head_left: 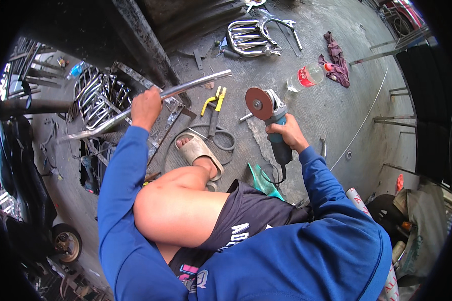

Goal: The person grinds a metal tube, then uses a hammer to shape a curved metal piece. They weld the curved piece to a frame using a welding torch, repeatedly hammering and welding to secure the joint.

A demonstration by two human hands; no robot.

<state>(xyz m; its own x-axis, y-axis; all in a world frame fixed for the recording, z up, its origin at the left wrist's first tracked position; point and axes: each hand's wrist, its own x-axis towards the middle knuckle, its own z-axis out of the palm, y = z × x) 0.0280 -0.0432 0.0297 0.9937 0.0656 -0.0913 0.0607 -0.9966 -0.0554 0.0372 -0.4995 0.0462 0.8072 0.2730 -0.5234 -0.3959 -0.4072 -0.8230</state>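
My left hand [146, 107] is wrapped round a bent, shiny metal tube [198, 82], which slants from lower left to upper right above the floor. In my right hand [290, 132] is an angle grinder [277, 141] with a teal and black body, gripped round its middle. Its reddish-brown disc [259, 104] faces up and stands apart from the tube. Whether the disc is spinning I cannot tell. Between my hands, a yellow-jawed welding electrode holder [216, 108] lies on the floor with its grey cable [231, 145] looped beside my sandalled foot.
A clear plastic bottle [306, 77] with a red label lies beyond the grinder, near a maroon rag [336, 60]. Bent chrome tube frames [253, 37] rest at the far side, with more tube racks [98, 95] at left. A dark steel beam [145, 45] rises behind the tube.
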